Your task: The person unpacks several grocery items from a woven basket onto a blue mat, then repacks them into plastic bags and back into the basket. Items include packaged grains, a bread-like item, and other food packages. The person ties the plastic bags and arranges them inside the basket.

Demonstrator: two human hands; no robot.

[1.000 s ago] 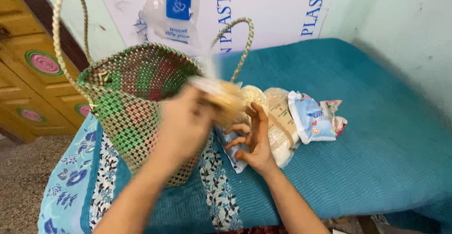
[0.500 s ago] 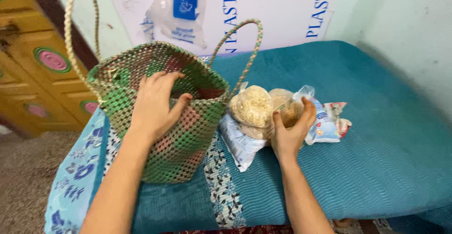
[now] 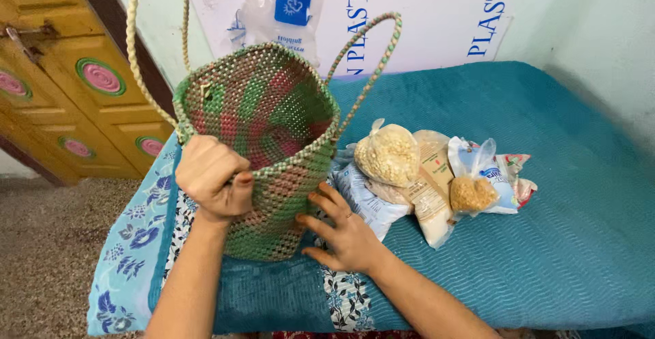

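Gripping the woven basket (image 3: 273,141) rim, left hand (image 3: 213,175); right hand (image 3: 344,233) braces its side.

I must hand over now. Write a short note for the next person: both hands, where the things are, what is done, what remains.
Left hand: fingers closed on the rim of the woven basket, holding it upright on the bed.
Right hand: open, flat against the basket's lower side.
Food packets: piled on the bed, right of the basket, untouched.
Done: basket stands open; its inside looks bare as far as visible.
Left: all visible packets are outside it.
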